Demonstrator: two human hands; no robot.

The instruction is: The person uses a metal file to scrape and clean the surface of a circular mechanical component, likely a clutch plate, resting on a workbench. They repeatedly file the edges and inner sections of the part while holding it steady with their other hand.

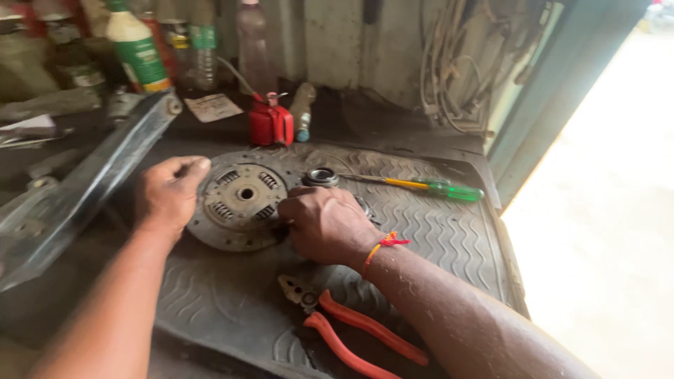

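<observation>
Rubber matting [435, 238] with a wavy tread covers the workbench, its grip keeping loose metal parts from sliding, and everything in use lies on it. Across the left edge a long grey metal arm [84, 189] slants toward the back shelf, pushed aside from the work. At the mat's centre 1 clutch disc [239, 205] lies flat, its hub hole facing up with 4 coil springs set around it, so the face can be reached from above. The left hand [168, 193] grips the disc's left rim, fingers curled over the edge and thumb on top, apparently steadying it. The right hand [324, 223] is closed in a loose fist over the disc's right edge, knuckles up; whether it holds a small part underneath cannot be told, since the fingers hide it. A red and orange thread circles that wrist.

Near the front of the mat lies 1 pair of red-handled pliers [351, 333], jaws pointing toward the disc and within easy reach of the right hand. Behind the disc rests 1 screwdriver [428, 187] with a green and yellow handle, lying crosswise. Just beside its tip sits 1 round bearing [321, 177], almost touching the disc's rim. Farther back stands 1 small red oil can [271, 123] with a long spout, and about 5 bottles [140, 49] line the shelf, blurred.
</observation>
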